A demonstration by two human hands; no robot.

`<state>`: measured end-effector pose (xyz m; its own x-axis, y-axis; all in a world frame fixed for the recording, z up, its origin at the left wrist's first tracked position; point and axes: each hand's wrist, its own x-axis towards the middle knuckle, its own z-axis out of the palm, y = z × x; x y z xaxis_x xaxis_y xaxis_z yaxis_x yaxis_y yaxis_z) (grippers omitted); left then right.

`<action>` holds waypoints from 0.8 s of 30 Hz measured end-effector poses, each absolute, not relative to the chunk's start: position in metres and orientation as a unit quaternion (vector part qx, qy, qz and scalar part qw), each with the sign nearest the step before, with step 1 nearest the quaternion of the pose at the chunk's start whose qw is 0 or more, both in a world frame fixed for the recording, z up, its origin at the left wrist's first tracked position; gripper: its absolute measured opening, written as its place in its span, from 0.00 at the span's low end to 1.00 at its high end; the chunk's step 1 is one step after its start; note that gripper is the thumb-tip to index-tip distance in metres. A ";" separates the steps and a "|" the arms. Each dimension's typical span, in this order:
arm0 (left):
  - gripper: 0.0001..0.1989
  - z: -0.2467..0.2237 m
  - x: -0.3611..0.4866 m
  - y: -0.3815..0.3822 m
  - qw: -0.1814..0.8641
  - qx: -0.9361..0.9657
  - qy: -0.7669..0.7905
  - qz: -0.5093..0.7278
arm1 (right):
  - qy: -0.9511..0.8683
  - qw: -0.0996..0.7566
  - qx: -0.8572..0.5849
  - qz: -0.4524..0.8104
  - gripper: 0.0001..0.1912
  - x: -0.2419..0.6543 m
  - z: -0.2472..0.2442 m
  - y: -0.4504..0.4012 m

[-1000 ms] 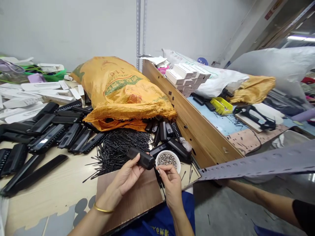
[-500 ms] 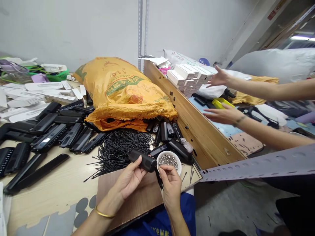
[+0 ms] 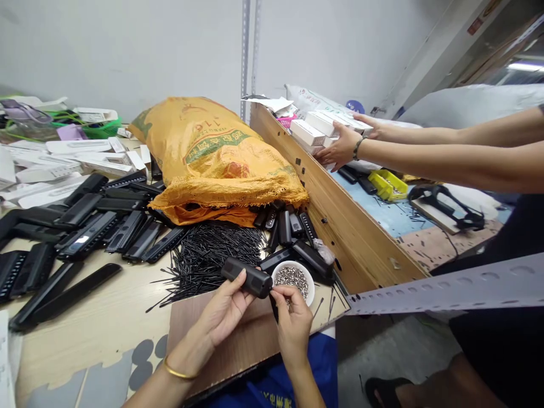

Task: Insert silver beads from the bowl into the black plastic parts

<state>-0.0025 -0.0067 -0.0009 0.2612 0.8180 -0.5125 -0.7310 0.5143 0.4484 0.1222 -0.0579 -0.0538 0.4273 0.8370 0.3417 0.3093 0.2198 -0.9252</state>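
Note:
My left hand [image 3: 223, 310] grips a short black plastic housing [image 3: 246, 276] just above a brown board [image 3: 229, 340]. My right hand [image 3: 293, 323] has its fingertips pinched at the housing's right end; whatever small part they hold is too small to see. A white bowl [image 3: 309, 286] of small silver pieces sits right behind my right hand. A heap of thin black pins [image 3: 208, 252] lies behind the housing.
An orange woven sack [image 3: 212, 156] lies at the back, with black casings [image 3: 85, 226] spread to its left and white boxes [image 3: 63, 161] beyond. A wooden divider [image 3: 340, 221] runs along the right. Past it, another person's two hands [image 3: 344, 144] reach to stacked white boxes [image 3: 314, 127].
My right fingertips have come up to the end of the housing. The other person's arms came into view and reached across to the stacked white boxes.

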 end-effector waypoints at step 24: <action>0.21 -0.035 -0.056 -0.022 0.323 0.720 0.502 0.354 | -0.324 0.672 -0.600 0.290 0.23 0.150 -0.088 -0.058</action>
